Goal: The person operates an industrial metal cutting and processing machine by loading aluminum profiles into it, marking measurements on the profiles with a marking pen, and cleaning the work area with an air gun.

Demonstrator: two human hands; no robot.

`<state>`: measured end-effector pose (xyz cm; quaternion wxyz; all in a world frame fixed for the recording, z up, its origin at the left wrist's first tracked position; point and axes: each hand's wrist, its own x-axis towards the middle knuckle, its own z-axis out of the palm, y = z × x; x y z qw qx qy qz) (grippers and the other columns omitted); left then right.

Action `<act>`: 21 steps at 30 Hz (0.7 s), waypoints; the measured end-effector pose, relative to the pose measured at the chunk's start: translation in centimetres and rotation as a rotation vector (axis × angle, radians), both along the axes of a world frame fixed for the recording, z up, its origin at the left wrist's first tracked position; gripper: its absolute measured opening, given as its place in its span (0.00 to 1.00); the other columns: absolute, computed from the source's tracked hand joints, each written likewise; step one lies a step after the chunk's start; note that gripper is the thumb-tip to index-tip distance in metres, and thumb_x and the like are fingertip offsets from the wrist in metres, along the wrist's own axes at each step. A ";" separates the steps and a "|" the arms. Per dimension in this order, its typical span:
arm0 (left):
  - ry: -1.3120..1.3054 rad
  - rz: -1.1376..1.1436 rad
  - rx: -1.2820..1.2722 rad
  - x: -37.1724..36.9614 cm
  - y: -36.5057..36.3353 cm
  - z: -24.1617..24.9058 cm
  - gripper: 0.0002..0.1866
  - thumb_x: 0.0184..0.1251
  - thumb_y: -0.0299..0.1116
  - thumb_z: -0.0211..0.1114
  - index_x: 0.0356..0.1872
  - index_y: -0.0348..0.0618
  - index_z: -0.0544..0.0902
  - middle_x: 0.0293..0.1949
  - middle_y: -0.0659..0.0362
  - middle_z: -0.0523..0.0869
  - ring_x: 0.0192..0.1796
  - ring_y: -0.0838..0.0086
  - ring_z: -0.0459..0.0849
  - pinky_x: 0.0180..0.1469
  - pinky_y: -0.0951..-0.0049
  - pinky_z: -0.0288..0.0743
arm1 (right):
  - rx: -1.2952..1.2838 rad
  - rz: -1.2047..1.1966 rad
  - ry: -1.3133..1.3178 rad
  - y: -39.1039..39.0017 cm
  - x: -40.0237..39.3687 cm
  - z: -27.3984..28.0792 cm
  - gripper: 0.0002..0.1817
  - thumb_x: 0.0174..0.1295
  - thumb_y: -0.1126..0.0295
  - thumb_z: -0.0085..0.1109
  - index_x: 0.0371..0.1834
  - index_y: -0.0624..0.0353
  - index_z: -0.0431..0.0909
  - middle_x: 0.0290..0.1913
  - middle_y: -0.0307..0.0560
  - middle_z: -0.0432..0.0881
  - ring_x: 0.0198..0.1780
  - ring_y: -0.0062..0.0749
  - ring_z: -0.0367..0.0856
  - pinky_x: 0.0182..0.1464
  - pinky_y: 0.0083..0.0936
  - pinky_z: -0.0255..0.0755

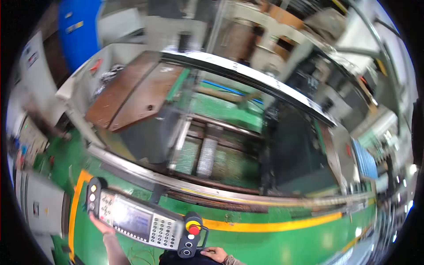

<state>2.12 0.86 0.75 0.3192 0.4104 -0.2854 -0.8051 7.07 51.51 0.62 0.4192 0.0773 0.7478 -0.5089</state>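
A long control panel (176, 232) with a lit screen (131, 219), rows of buttons and a red emergency stop knob (194, 230) hangs tilted in front of me. My left hand (102, 226) is closed at its lower left end, with some fingers hidden behind the casing. At the other end, a dark loop handle (204, 237) sticks out beside the knob. The curled fingers of my right hand (215, 254) touch the bottom of this handle; how far they wrap round it is hard to see.
Beyond the panel stands a large machine frame with a metal front rail (212, 193), brown plates (126, 90) and a white-topped crossbeam (256, 76). A yellow line (265, 226) runs along the green floor. Grey cabinets (44, 201) stand at left. The picture is partly blurred.
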 end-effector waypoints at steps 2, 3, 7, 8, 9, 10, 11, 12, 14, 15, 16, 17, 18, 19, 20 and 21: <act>0.165 -0.105 0.196 0.7 -0.8 -0.9 0.38 0.67 0.60 0.50 0.71 0.46 0.65 0.68 0.56 0.72 0.67 0.60 0.71 0.68 0.57 0.63 | -0.133 0.068 -0.030 -0.7 1.2 -2.8 0.28 0.55 0.46 0.68 0.47 0.60 0.83 0.45 0.55 0.85 0.51 0.46 0.82 0.58 0.38 0.72; 0.161 -0.100 0.160 1.1 -1.2 -2.0 0.37 0.68 0.59 0.50 0.71 0.47 0.65 0.68 0.57 0.72 0.67 0.60 0.72 0.68 0.57 0.63 | -0.084 0.098 0.029 -1.6 2.1 -2.6 0.30 0.57 0.44 0.67 0.48 0.60 0.83 0.47 0.54 0.85 0.52 0.44 0.82 0.59 0.36 0.71; 0.150 -0.155 0.092 1.9 -2.8 -3.7 0.36 0.69 0.61 0.49 0.69 0.47 0.68 0.66 0.58 0.74 0.66 0.62 0.73 0.67 0.59 0.65 | 0.128 0.056 0.123 -5.8 4.4 -3.1 0.37 0.58 0.37 0.62 0.55 0.62 0.79 0.52 0.55 0.84 0.54 0.42 0.83 0.59 0.34 0.72; 0.146 -0.160 0.064 2.0 -3.2 -4.4 0.36 0.69 0.61 0.50 0.69 0.46 0.68 0.66 0.58 0.75 0.65 0.62 0.74 0.67 0.58 0.66 | 0.155 -0.046 0.165 -6.7 5.4 -3.8 0.39 0.58 0.36 0.61 0.56 0.63 0.78 0.53 0.57 0.83 0.54 0.42 0.83 0.59 0.34 0.73; 0.138 -0.163 0.035 2.3 -3.1 -3.9 0.37 0.69 0.62 0.52 0.69 0.46 0.68 0.66 0.57 0.75 0.64 0.62 0.75 0.66 0.58 0.67 | 0.178 -0.146 0.201 -7.9 6.4 -4.2 0.41 0.58 0.35 0.61 0.58 0.64 0.77 0.53 0.59 0.83 0.54 0.43 0.83 0.58 0.34 0.73; 0.085 -0.171 0.023 2.7 -3.0 -3.4 0.37 0.68 0.61 0.54 0.69 0.45 0.69 0.64 0.57 0.76 0.62 0.62 0.77 0.64 0.59 0.70 | 0.077 -0.288 0.262 -9.0 7.3 -4.6 0.45 0.57 0.33 0.61 0.60 0.67 0.73 0.50 0.61 0.83 0.51 0.43 0.83 0.56 0.34 0.74; 0.000 -0.158 -0.001 3.0 -2.9 -2.9 0.37 0.67 0.61 0.55 0.69 0.44 0.69 0.64 0.56 0.76 0.61 0.63 0.78 0.63 0.59 0.71 | 0.129 -0.345 0.216 -9.9 8.0 -3.8 0.44 0.57 0.35 0.62 0.59 0.67 0.73 0.49 0.60 0.83 0.51 0.42 0.83 0.56 0.33 0.74; 0.024 -0.192 0.003 3.2 -3.4 -3.4 0.38 0.67 0.61 0.55 0.69 0.44 0.69 0.64 0.56 0.76 0.61 0.63 0.77 0.63 0.59 0.71 | 0.183 -0.402 0.171 -10.7 8.1 -1.8 0.43 0.57 0.36 0.63 0.59 0.67 0.73 0.49 0.59 0.83 0.51 0.42 0.83 0.56 0.33 0.74; 0.065 -0.229 0.021 3.7 -4.2 -4.0 0.38 0.67 0.61 0.55 0.69 0.44 0.68 0.65 0.56 0.75 0.62 0.63 0.77 0.64 0.58 0.70 | 0.226 -0.576 0.186 -12.5 8.9 -0.9 0.39 0.59 0.43 0.66 0.61 0.66 0.71 0.46 0.53 0.83 0.48 0.34 0.81 0.50 0.29 0.76; 0.081 -0.235 0.032 3.7 -4.8 -4.3 0.38 0.67 0.61 0.55 0.70 0.44 0.68 0.66 0.55 0.75 0.62 0.63 0.77 0.65 0.57 0.69 | 0.090 -0.672 0.261 -13.5 9.3 -3.4 0.40 0.59 0.43 0.65 0.62 0.66 0.69 0.50 0.54 0.81 0.52 0.35 0.80 0.54 0.29 0.73; 0.099 -0.247 0.043 3.5 -5.2 -5.3 0.38 0.68 0.61 0.55 0.70 0.44 0.68 0.66 0.55 0.74 0.63 0.62 0.76 0.66 0.56 0.69 | -0.049 -0.771 0.339 -14.1 9.4 -7.8 0.41 0.59 0.42 0.65 0.64 0.66 0.68 0.53 0.54 0.80 0.56 0.36 0.78 0.59 0.30 0.71; 0.222 -0.383 0.105 3.1 -8.8 -11.6 0.37 0.69 0.61 0.52 0.72 0.47 0.66 0.67 0.54 0.73 0.66 0.62 0.74 0.68 0.56 0.66 | -0.187 -0.880 0.423 -14.2 9.2 -10.0 0.43 0.59 0.42 0.64 0.66 0.66 0.66 0.57 0.55 0.79 0.60 0.37 0.76 0.63 0.30 0.68; 0.117 -0.398 0.074 4.5 -5.5 -4.2 0.32 0.71 0.56 0.51 0.69 0.47 0.68 0.67 0.52 0.73 0.66 0.60 0.72 0.65 0.52 0.67 | -0.246 -0.898 0.345 -14.6 9.3 -6.0 0.43 0.60 0.45 0.64 0.69 0.66 0.63 0.62 0.56 0.74 0.65 0.36 0.72 0.68 0.29 0.64; 0.012 -0.417 0.048 5.9 -0.9 5.7 0.27 0.74 0.51 0.49 0.67 0.47 0.71 0.66 0.50 0.73 0.66 0.57 0.71 0.63 0.48 0.68 | -0.220 -0.927 0.351 -14.8 8.9 -7.1 0.43 0.61 0.42 0.62 0.68 0.66 0.64 0.63 0.57 0.75 0.65 0.39 0.73 0.67 0.29 0.64; 0.083 -0.463 -0.300 5.3 -3.3 -1.6 0.35 0.67 0.61 0.48 0.69 0.50 0.69 0.67 0.55 0.73 0.68 0.57 0.69 0.62 0.44 0.66 | -0.166 -0.910 0.363 -14.7 8.9 -5.9 0.45 0.60 0.39 0.60 0.68 0.66 0.64 0.63 0.58 0.75 0.65 0.41 0.73 0.67 0.30 0.64; 0.113 -0.552 -0.020 5.2 -3.6 0.1 0.40 0.60 0.66 0.50 0.68 0.51 0.70 0.67 0.57 0.73 0.67 0.56 0.70 0.61 0.46 0.67 | -0.112 -0.887 0.363 -14.8 8.9 -4.4 0.47 0.60 0.36 0.58 0.69 0.66 0.63 0.63 0.60 0.75 0.65 0.43 0.73 0.68 0.30 0.63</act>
